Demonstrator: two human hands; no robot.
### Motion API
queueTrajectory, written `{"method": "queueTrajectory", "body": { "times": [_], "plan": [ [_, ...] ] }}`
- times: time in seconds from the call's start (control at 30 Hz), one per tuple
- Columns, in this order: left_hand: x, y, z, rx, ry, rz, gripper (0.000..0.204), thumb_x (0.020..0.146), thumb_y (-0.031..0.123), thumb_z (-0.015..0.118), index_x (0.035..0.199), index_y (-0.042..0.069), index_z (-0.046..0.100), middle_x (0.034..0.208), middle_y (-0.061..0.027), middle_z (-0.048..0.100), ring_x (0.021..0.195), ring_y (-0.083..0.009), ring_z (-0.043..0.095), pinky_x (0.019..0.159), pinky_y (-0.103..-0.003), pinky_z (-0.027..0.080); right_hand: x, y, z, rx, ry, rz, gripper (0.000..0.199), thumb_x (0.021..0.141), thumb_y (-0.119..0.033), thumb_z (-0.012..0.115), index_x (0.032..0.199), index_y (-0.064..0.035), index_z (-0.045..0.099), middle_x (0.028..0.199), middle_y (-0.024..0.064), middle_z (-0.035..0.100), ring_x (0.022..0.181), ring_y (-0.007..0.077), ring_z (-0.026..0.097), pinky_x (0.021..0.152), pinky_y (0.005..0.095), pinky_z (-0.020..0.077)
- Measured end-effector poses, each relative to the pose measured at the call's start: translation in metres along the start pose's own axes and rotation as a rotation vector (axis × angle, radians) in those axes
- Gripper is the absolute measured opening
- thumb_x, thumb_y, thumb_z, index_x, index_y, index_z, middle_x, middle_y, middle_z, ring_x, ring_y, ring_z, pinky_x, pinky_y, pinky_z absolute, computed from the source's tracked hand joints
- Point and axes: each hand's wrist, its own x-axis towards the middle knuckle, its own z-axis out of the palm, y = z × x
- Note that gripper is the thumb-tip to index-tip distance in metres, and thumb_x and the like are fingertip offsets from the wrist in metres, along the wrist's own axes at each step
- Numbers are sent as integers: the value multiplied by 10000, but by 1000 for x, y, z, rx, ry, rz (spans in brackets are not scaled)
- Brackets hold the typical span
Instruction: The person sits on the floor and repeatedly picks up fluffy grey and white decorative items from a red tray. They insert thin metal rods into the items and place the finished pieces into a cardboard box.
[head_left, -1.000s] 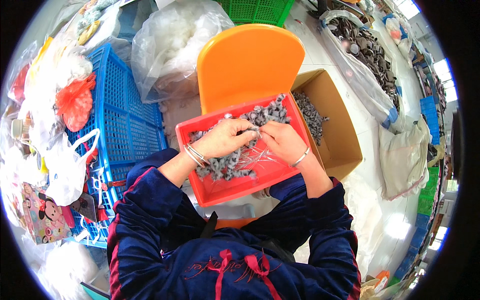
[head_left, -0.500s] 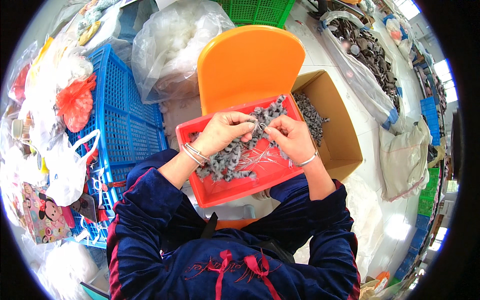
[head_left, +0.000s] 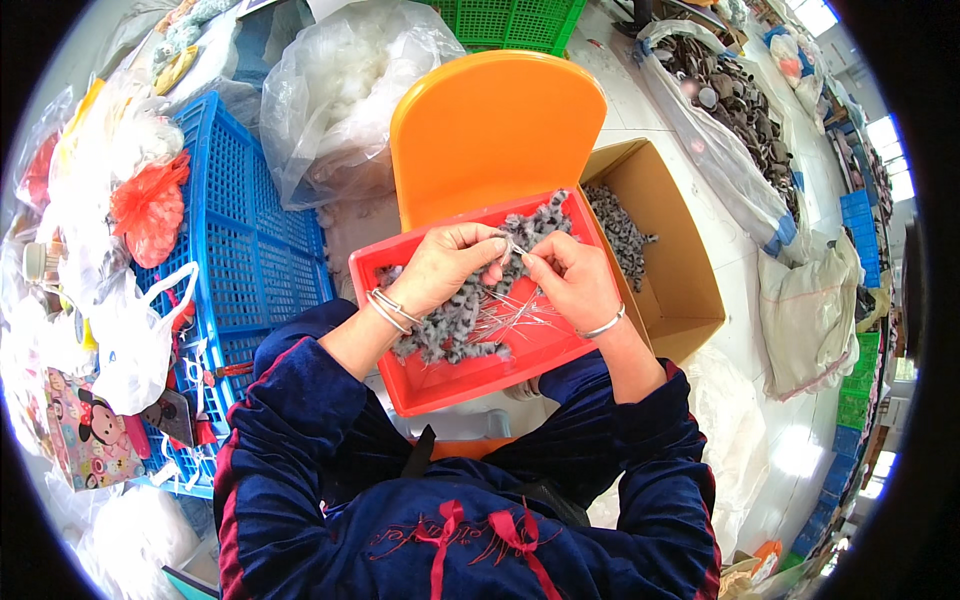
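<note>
A red plastic tray (head_left: 470,375) rests on my lap, holding several small grey fuzzy pieces (head_left: 455,320) and a bundle of thin silver wires (head_left: 515,318). My left hand (head_left: 450,265) is closed around a grey fuzzy piece above the tray. My right hand (head_left: 570,280) pinches a thin wire and meets the left hand's fingertips near the tray's far side. Both wrists wear silver bangles.
An orange chair back (head_left: 495,130) stands behind the tray. A cardboard box (head_left: 670,280) with more grey pieces sits at the right. A blue crate (head_left: 240,250) and plastic bags (head_left: 340,90) lie at the left. A green crate (head_left: 510,20) and sacks are farther back.
Both hands have risen from the pile and come together at the tray's far side. The right hand moved up and left, bringing a wire to the piece in the left hand.
</note>
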Motion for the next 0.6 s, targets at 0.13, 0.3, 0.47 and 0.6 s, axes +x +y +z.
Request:
{"method": "queueTrajectory", "body": {
  "times": [0.13, 0.3, 0.47, 0.6],
  "plan": [
    [-1, 2, 2, -4, -9, -4, 154, 949, 153, 625, 942, 10, 682, 825, -2, 656, 686, -71, 580, 686, -223, 476, 1, -3, 0, -46, 6, -43, 131, 874, -91, 688, 823, -15, 594, 636, 84, 598, 547, 128, 568, 515, 282, 446],
    [-2, 3, 2, 21, -6, -14, 154, 948, 154, 627, 940, 11, 685, 811, 2, 654, 687, -68, 578, 687, -223, 476, 0, -3, 0, -37, 4, -36, 131, 871, -90, 688, 822, -19, 590, 635, 96, 597, 544, 152, 576, 514, 295, 448],
    [-3, 7, 2, 80, -5, -35, 144, 939, 143, 638, 919, 10, 688, 787, -4, 655, 688, -69, 587, 685, -224, 478, 0, -2, 1, -108, 3, -101, 119, 865, -84, 679, 818, -31, 584, 677, 122, 599, 592, 253, 608, 539, 338, 465],
    [-3, 3, 1, 200, 2, -57, 130, 932, 108, 635, 932, -6, 697, 785, -16, 661, 701, -79, 610, 668, -239, 494, 0, 2, 0, -307, -49, -243, 98, 882, -97, 645, 843, -43, 573, 736, 144, 609, 670, 330, 624, 576, 388, 478]
  ]
}}
